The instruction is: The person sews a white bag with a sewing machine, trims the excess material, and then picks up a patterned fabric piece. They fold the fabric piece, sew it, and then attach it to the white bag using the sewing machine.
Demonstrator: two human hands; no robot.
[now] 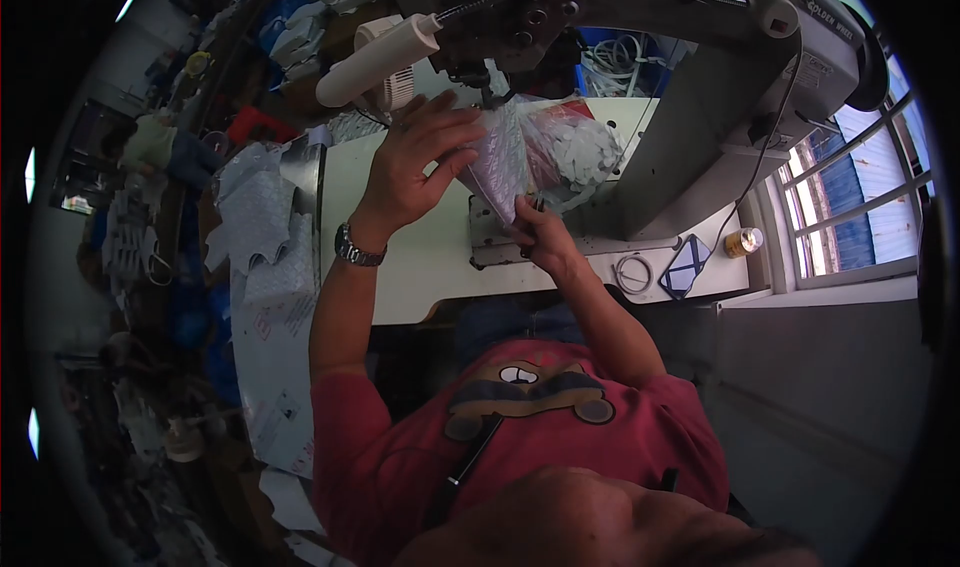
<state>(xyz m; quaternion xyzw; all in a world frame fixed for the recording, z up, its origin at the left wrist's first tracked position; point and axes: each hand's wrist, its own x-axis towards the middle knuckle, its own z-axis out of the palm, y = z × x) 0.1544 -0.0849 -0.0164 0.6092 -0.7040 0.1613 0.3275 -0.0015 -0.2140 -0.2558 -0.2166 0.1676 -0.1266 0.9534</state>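
A pale lilac piece of fabric (497, 162) with a raised pattern is stretched up under the head of a sewing machine (660, 147). My left hand (418, 157), with a metal watch at its wrist, lies along the fabric's left edge, fingers stretched out. At the fabric's lower corner my right hand (545, 235) is closed, thumb and fingers pinching it. A small dark object (539, 204) shows by the right fingertips, its kind unclear. Just behind the fabric sits a clear plastic bag (578, 155) full of white pieces. The needle area is largely hidden by dark machine parts.
A white lamp (380, 62) on a flexible neck hangs over the left hand. Right of the hands lie a coiled cord (632, 274), a phone (686, 267) and a can (743, 242). Pale patterned sheets (262, 217) are stacked at the left. Another person (165, 152) is farther off.
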